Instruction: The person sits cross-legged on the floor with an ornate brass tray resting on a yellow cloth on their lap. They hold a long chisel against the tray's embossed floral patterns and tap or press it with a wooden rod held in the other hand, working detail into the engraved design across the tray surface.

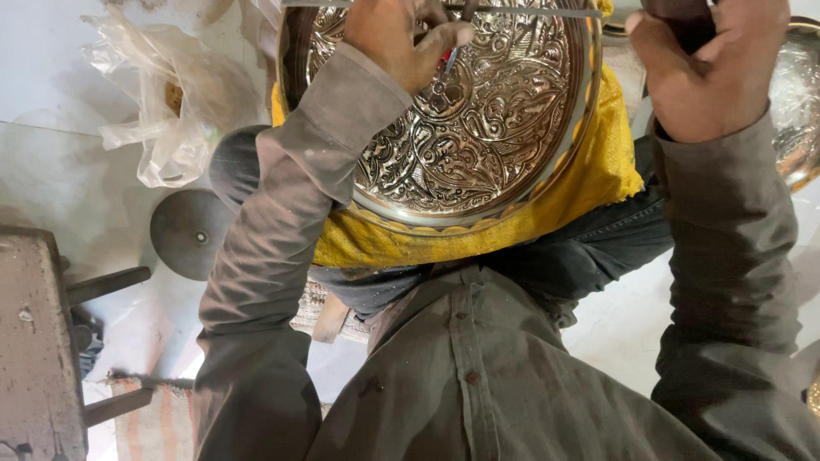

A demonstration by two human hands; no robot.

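Observation:
A large round silvery metal plate (487,145) with raised floral ornament lies on a yellow cloth (589,183) across my lap. My left hand (397,38) rests on the plate's upper middle and pinches a thin pointed tool (450,58), whose tip touches the ornament. My right hand (705,72) is a closed fist just past the plate's right rim. It is wrapped around a dark handle (683,19), most of which is hidden. A thin metal rod (530,12) crosses the plate's far edge.
A crumpled clear plastic bag (162,94) lies on the pale floor at the upper left. Below it sits a dark round disc (190,235). A worn wooden bench (34,341) stands at the left edge, and a second shiny plate (799,102) at the right edge.

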